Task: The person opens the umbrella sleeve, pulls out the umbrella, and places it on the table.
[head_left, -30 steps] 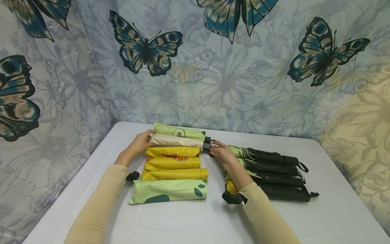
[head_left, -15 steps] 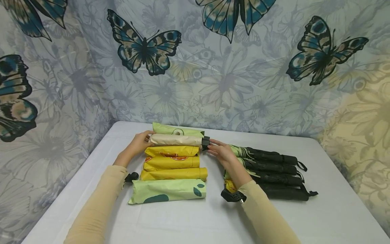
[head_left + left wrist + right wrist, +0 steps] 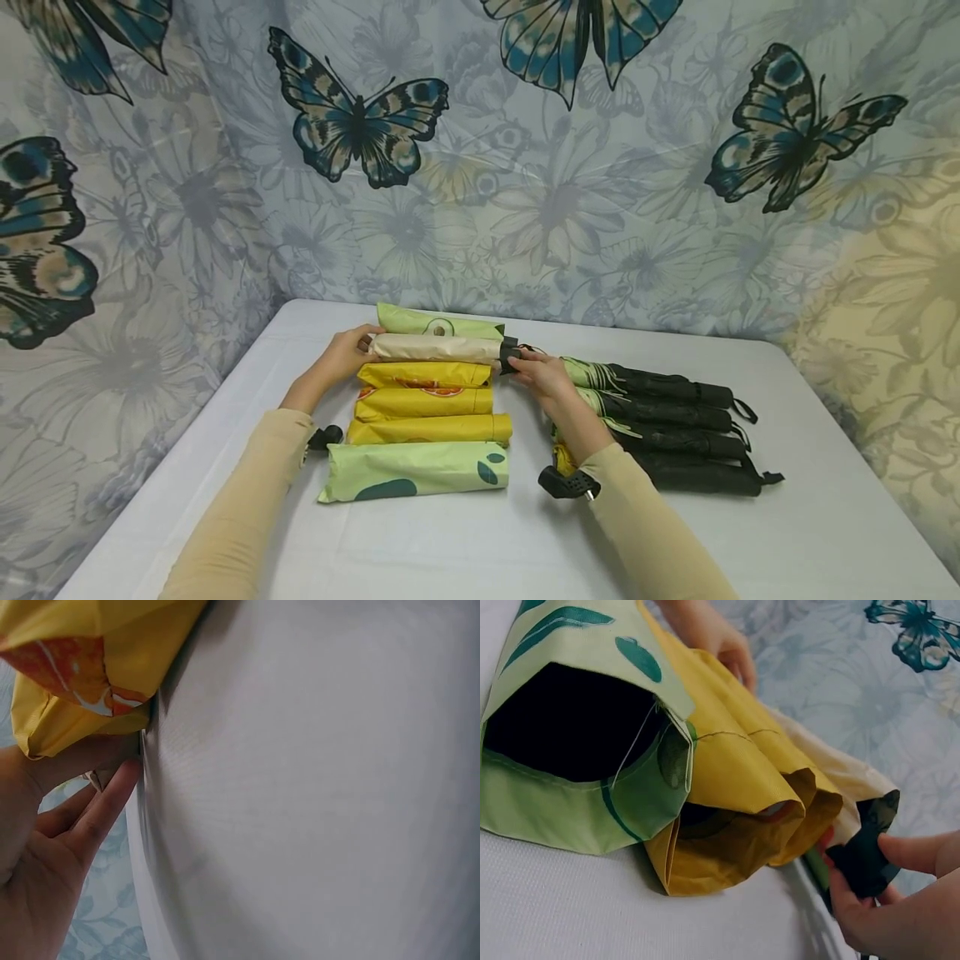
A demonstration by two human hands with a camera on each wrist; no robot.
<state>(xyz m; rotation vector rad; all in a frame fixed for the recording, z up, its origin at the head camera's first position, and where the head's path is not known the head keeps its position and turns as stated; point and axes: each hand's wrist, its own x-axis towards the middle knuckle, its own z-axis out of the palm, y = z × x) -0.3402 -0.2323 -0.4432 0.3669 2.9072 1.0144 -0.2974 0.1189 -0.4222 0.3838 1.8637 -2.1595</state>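
Observation:
In the head view a cream sleeve lies across the back of the left row, with the black end of a folded umbrella sticking out at its right. My left hand holds its left tip; in the left wrist view that hand's thumb and fingers close on the tip, mostly hidden under a yellow sleeve. My right hand pinches the black end between thumb and fingertips, plain in the right wrist view.
In front of the cream sleeve lie several yellow sleeves and a light green sleeve, its end gaping in the right wrist view. An avocado-print green sleeve lies behind. Several black folded umbrellas lie on the table at right.
The umbrella's black end rose slightly and has come down again. My right hand's fingertips have closed in on it. My left hand stays at the sleeve's left tip.

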